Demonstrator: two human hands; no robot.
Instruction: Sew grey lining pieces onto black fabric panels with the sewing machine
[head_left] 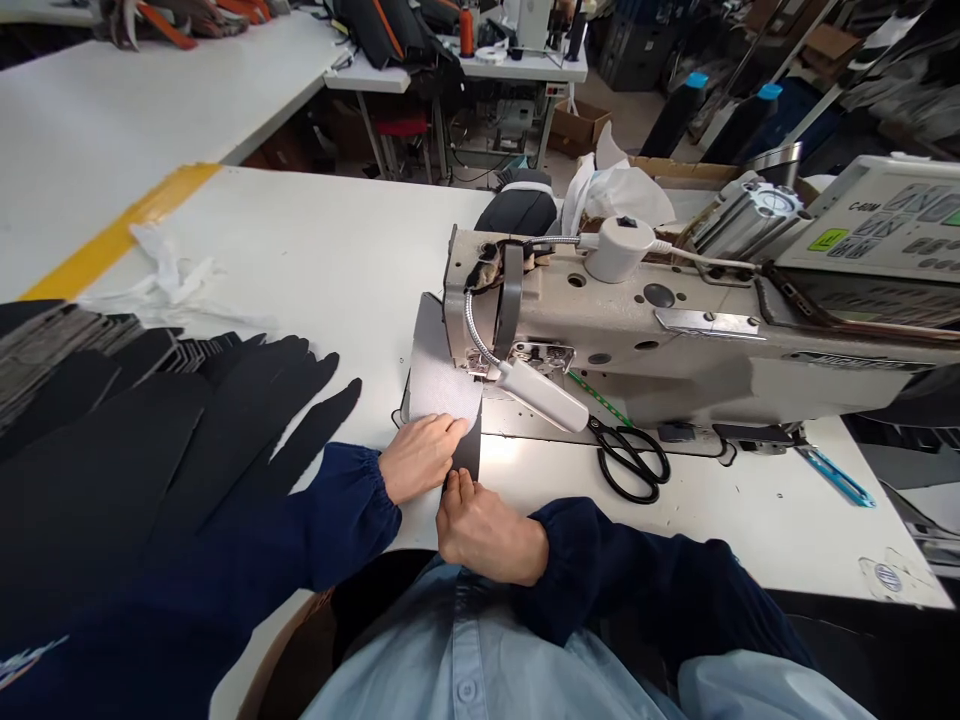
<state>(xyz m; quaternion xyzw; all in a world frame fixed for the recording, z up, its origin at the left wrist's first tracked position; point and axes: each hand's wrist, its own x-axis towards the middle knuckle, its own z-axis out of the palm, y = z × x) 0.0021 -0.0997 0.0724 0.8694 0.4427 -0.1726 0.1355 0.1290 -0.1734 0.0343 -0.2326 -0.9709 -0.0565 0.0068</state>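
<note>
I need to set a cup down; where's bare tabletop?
Near side of the sewing machine, between scissors and blue tool; also between white scraps and the machine. Crowded: left, under the dark pieces, and around the left hand and right hand.

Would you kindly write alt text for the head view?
A person's left hand rests on gray and black material at a sewing machine, while the right hand holds its near end. Scissors lie nearby; dark pieces are stacked at left.
</note>
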